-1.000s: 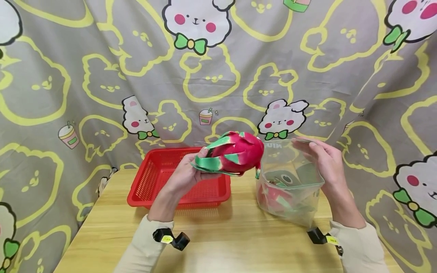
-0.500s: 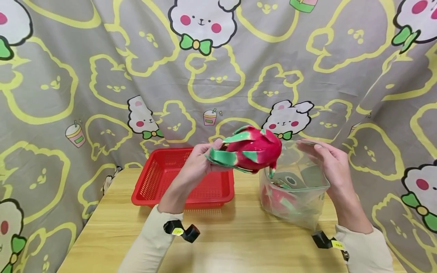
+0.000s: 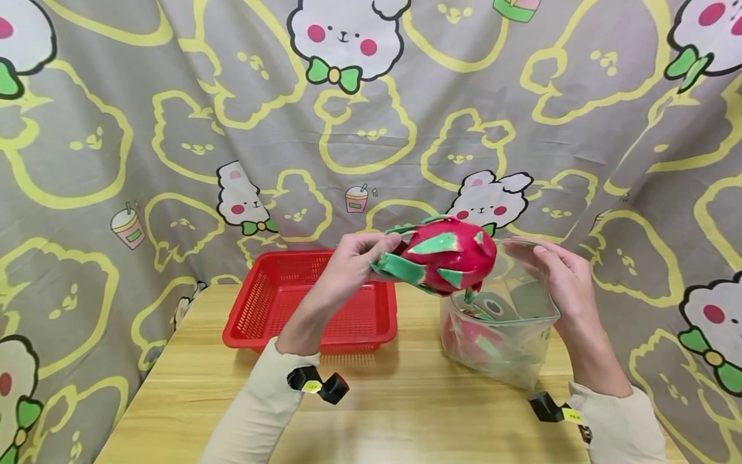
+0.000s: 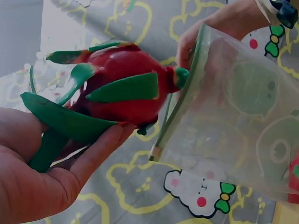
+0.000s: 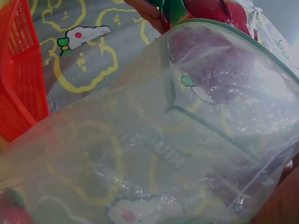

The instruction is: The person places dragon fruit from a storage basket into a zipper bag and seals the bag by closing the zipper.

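My left hand (image 3: 355,263) grips a red dragon fruit (image 3: 455,252) by its green-scaled end. The fruit lies roughly level, its rounded end over the near-left rim of a clear zip bag (image 3: 498,361). In the left wrist view the fruit's small tip (image 4: 180,78) is right at the bag's green-edged mouth. My right hand (image 3: 558,278) pinches the bag's far-right rim, holding the mouth wide. Through the plastic, another red and green dragon fruit (image 3: 472,336) shows at the bottom. My right fingers are mostly hidden behind the bag's rim.
A red slotted plastic basket (image 3: 232,332) stands on the wooden table (image 3: 382,412), left of the bag and behind my left forearm. A grey patterned curtain (image 3: 371,129) hangs behind and along both sides of the table.
My left hand has carried the dragon fruit rightward to the bag's mouth and turned it slightly. My right hand stays on the bag's rim. The view shifted a little.
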Demonstrator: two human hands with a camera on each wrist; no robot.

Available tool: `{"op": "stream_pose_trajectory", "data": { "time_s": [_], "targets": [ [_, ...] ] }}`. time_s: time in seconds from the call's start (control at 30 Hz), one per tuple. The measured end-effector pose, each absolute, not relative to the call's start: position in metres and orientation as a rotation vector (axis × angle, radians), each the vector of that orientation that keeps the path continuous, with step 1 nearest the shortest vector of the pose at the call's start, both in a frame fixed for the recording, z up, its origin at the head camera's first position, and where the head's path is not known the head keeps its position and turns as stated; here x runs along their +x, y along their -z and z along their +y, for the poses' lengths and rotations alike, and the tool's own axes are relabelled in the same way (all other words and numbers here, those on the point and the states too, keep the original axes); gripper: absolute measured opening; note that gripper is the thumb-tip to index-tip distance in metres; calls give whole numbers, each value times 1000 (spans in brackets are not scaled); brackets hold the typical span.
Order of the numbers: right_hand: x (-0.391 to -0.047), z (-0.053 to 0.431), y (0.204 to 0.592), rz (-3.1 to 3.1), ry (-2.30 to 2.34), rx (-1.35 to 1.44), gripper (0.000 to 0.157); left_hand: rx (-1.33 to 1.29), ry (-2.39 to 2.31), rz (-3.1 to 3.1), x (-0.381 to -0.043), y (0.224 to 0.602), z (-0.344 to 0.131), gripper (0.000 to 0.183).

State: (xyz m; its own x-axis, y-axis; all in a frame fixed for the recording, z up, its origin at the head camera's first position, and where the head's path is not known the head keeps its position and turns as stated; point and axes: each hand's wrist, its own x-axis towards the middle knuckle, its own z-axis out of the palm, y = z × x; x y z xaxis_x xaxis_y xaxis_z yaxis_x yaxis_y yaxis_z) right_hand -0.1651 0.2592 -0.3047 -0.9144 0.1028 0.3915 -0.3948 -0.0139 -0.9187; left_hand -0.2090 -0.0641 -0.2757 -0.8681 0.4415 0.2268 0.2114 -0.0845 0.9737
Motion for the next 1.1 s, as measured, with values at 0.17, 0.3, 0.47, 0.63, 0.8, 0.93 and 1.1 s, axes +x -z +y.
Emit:
{"op": "stream_pose_trajectory", "data": {
  "time_s": [0.17, 0.3, 0.47, 0.63, 0.8, 0.93, 1.1],
  "targets": [
    [-165, 257, 306, -1904, -2019, 299, 37, 773, -2051, 2087, -209, 270, -59, 27],
    [-166, 257, 307, -1850, -2061, 314, 33, 842, -2021, 2153, -209, 265, -54, 25],
    [-165, 256, 307, -1850, -2062, 265, 30, 929, -1999, 2220, -208, 260, -47, 22],
    [-165, 254, 306, -1826, -2078, 240, 28, 1003, -1907, 2367, -205, 261, -39, 20],
    [-164, 256, 306, -1841, -2074, 279, 32, 1056, -1842, 2487, -204, 266, -31, 25],
    [-165, 256, 306, -1861, -2054, 303, 35, 1090, -1758, 2624, -203, 268, -25, 25],
    [-165, 256, 306, -1889, -2029, 321, 36, 1080, -1696, 2668, -201, 270, -19, 21]
  ]
}}
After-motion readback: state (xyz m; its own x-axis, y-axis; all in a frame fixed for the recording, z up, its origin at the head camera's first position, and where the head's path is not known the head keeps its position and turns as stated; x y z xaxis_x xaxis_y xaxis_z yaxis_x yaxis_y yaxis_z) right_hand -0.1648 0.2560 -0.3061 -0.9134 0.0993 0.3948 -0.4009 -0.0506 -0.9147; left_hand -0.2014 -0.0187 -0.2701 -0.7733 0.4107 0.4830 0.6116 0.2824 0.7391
